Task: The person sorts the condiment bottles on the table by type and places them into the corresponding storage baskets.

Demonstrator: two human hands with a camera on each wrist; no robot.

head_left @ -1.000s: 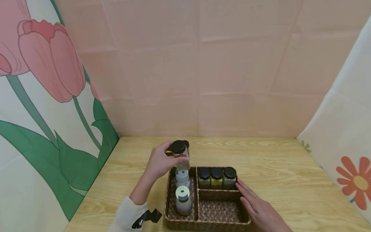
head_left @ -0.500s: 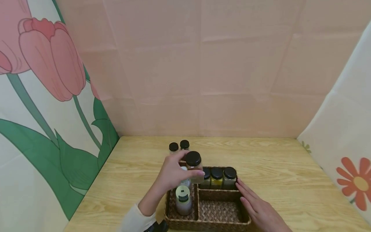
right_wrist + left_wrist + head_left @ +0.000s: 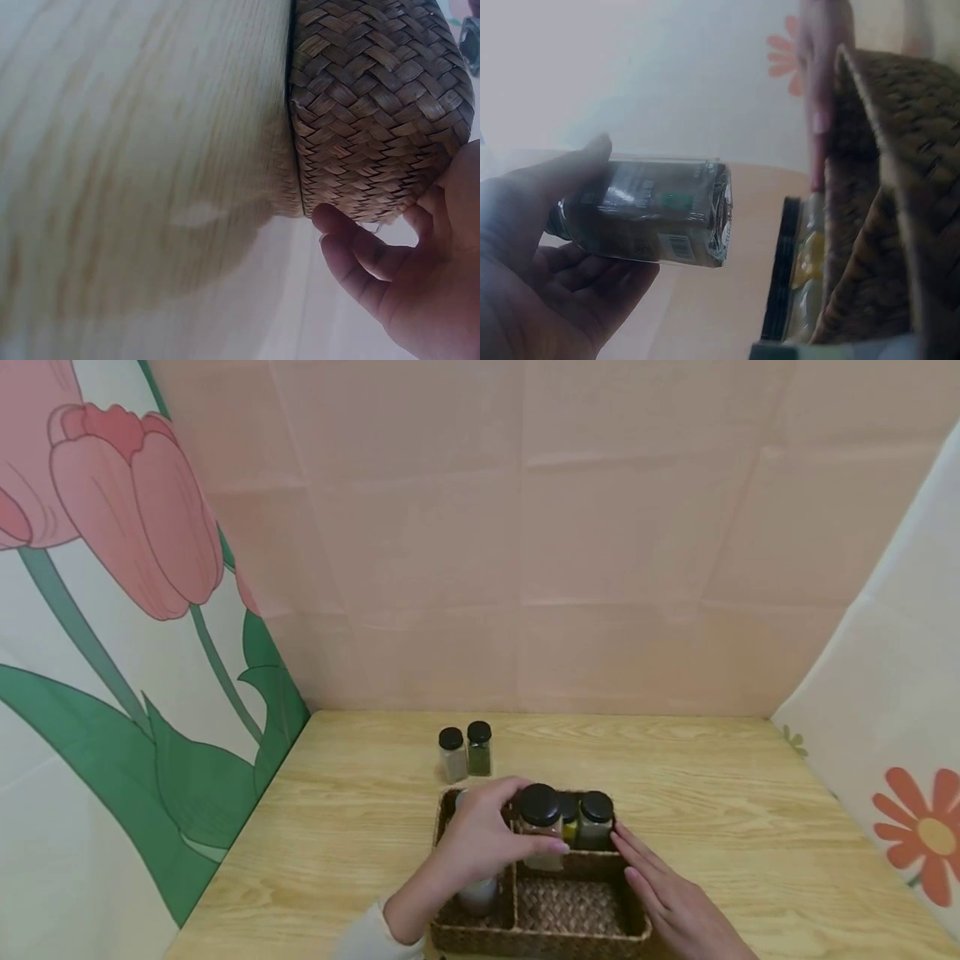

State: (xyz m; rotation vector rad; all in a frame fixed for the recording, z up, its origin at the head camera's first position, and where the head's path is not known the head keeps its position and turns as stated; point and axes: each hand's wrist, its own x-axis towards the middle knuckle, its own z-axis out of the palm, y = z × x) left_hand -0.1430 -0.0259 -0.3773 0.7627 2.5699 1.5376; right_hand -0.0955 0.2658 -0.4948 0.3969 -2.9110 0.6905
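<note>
In the head view, my left hand holds a black-lidded spice jar between thumb and fingers, over the divided woven basket. The left wrist view shows this jar with a printed label and barcode, gripped near its lid end. Standing in the back right compartment are similar jars, one grey and one yellow; the held jar covers the spot left of them. My right hand rests its extended fingers along the basket's right side. In the right wrist view, fingertips touch the woven wall.
Two more black-lidded jars, one pale and one green, stand on the wooden table behind the basket. A pale bottle in the left compartment is partly covered by my left hand and wrist. A pink backdrop rises behind.
My left hand has carried the jar rightward and toward me, from above the left compartment to the back right one. The two jars behind it came into full view. The right hand stays put.
</note>
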